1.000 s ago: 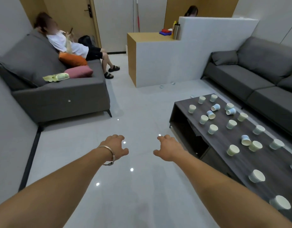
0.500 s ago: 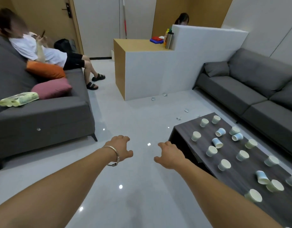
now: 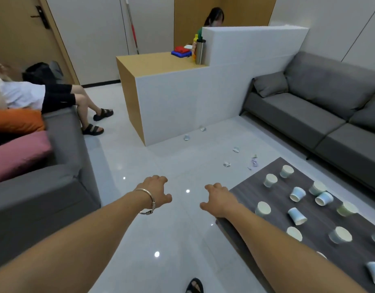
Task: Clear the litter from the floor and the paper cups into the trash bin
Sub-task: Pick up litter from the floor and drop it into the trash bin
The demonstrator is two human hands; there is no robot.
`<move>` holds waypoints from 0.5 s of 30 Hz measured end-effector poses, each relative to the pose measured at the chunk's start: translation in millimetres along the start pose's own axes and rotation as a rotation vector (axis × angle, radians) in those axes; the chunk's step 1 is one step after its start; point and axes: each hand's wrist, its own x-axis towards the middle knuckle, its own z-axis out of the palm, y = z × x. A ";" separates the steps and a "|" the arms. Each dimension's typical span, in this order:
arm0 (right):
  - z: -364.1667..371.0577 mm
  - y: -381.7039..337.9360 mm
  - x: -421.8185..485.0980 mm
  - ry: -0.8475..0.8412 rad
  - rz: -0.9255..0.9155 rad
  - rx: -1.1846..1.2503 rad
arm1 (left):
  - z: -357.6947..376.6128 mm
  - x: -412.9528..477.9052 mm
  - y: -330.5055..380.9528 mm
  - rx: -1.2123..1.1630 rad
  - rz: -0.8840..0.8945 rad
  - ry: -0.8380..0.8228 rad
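Head: paper cups (image 3: 263,209), some toppled, on table (image 3: 279,200)

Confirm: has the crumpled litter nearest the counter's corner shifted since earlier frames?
No. The crumpled litter lies where it was, at the base of the white counter near its corner; the camera moved closer.

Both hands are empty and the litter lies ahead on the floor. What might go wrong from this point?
The litter is small and pale on a pale, glossy floor; the pieces by the white counter are easily missed. Several paper cups lie tipped on the coffee table and might roll off if bumped. No trash bin is in view, so the drop-off spot is unknown.
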 end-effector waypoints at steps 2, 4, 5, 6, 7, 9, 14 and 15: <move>-24.2 2.8 38.1 -0.001 -0.007 -0.002 | -22.4 40.8 1.5 0.007 0.005 0.001; -49.1 6.9 75.6 0.022 -0.008 -0.007 | -47.0 82.5 1.8 -0.007 0.000 0.037; -60.0 9.4 93.6 0.026 -0.001 -0.007 | -57.2 102.2 2.0 -0.026 0.000 0.045; -69.1 11.8 109.9 0.019 0.008 -0.009 | -65.2 119.9 2.7 -0.040 0.008 0.041; -76.2 13.9 126.5 0.010 0.016 -0.011 | -71.1 137.5 2.8 -0.040 0.018 0.029; -88.3 16.4 162.1 -0.004 0.035 -0.011 | -79.8 175.2 0.2 -0.016 0.030 -0.006; -124.7 18.8 268.0 0.000 0.100 -0.001 | -107.6 293.3 -14.9 0.002 0.079 -0.050; -131.2 19.0 288.2 0.007 0.117 0.006 | -114.5 318.4 -17.9 0.004 0.096 -0.055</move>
